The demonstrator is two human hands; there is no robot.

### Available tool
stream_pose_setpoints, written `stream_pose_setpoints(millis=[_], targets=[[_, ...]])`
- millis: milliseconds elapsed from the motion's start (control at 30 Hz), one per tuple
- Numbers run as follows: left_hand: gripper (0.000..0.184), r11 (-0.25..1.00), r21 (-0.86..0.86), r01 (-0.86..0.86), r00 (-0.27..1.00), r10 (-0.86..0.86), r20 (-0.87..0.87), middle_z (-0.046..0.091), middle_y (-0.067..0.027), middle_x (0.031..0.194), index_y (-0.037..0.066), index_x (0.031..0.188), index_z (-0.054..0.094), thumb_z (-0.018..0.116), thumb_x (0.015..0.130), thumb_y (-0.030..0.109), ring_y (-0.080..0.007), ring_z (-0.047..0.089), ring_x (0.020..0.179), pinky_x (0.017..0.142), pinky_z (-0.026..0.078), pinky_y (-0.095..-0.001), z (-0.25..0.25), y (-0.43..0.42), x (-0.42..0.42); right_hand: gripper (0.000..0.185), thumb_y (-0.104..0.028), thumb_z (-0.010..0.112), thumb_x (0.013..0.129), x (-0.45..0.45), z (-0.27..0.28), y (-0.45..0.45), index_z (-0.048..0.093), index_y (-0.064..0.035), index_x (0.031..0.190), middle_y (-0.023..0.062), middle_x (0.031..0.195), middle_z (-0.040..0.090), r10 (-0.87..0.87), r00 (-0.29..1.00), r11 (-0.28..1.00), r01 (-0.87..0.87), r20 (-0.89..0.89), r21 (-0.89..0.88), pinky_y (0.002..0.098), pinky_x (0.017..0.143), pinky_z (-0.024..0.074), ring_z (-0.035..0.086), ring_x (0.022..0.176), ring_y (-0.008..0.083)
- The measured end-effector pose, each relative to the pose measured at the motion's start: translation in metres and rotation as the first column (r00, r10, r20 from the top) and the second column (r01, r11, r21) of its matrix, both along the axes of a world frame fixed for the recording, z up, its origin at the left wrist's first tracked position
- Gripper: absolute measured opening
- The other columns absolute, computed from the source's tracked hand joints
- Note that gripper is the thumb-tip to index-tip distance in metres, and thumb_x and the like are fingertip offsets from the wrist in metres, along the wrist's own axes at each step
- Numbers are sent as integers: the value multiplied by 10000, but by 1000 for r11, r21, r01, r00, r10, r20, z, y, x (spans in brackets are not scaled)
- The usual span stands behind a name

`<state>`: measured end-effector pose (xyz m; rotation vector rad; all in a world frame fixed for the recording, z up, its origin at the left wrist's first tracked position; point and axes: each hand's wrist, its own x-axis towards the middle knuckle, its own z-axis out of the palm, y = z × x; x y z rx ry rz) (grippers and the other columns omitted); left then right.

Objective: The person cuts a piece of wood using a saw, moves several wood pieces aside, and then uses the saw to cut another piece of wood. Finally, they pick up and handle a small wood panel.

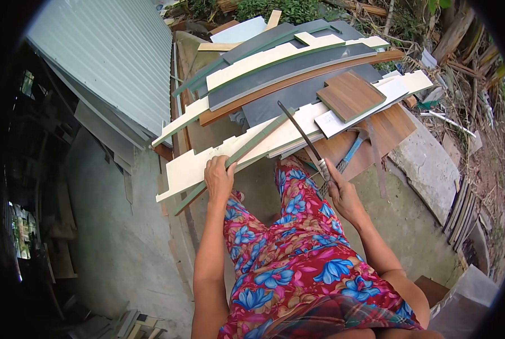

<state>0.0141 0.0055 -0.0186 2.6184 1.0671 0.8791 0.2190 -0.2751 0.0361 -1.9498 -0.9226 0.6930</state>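
The left hand [219, 176] curls around a narrow green strip [253, 141] across a pale notched board [187, 170], fingertips hidden; the right hand [343, 195] closes on a long blade's [302, 131] partly covered handle [323, 169], near a blue-handled tool [353, 150] (head hard to make out).

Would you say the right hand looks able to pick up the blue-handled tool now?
Probably not yet: the blue-handled tool lies close by, but the right hand is holding a bladed tool.
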Motion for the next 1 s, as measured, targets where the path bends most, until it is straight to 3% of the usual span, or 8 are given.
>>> stream_pose_setpoints(millis=[167,300,367,567,700,1000], targets=[[254,996,-85,13,994,-3,114,634,-222,988,-1,1067,595,687,868,128,-426,607,920,781,477,-472,27,21,22,612,9,462,953,6,5,-2,332,-168,1524,241,1020,649,-79,996,970,69,32,234,302,775,479,624,767,216],[265,995,-37,97,981,-89,172,639,-215,993,9,1082,615,695,869,147,-429,609,943,799,477,-472,47,57,70,624,33,455,944,15,15,-11,340,-166,1525,178,970,642,-119,993,963,114,7,245,271,717,463,556,689,163],[281,995,-15,94,990,-92,104,645,-207,1000,23,1103,630,700,863,150,-419,614,949,809,482,-470,47,77,98,631,42,453,941,16,19,-17,344,-169,1526,135,891,623,-142,990,955,136,2,262,259,688,451,515,663,139],[292,995,20,95,992,-93,-87,661,-178,1032,61,1130,672,702,858,162,-377,627,971,829,496,-467,60,111,180,619,38,457,946,22,22,-31,357,-162,1524,45,737,458,-216,974,943,227,-69,244,239,643,415,439,637,121],[262,996,38,81,984,-73,-165,664,-159,1068,79,1116,696,685,872,173,-360,628,1001,854,495,-481,51,135,222,614,36,457,948,26,20,-38,361,-160,1521,47,733,470,-246,967,927,256,-71,274,240,635,411,438,637,115],[452,995,9,95,928,-86,-362,514,-194,1370,76,1392,498,546,959,197,-374,478,1276,1021,417,-525,25,152,254,622,34,476,943,36,20,-48,361,-163,1521,49,717,465,-300,950,918,313,-90,243,251,626,418,442,626,120]])
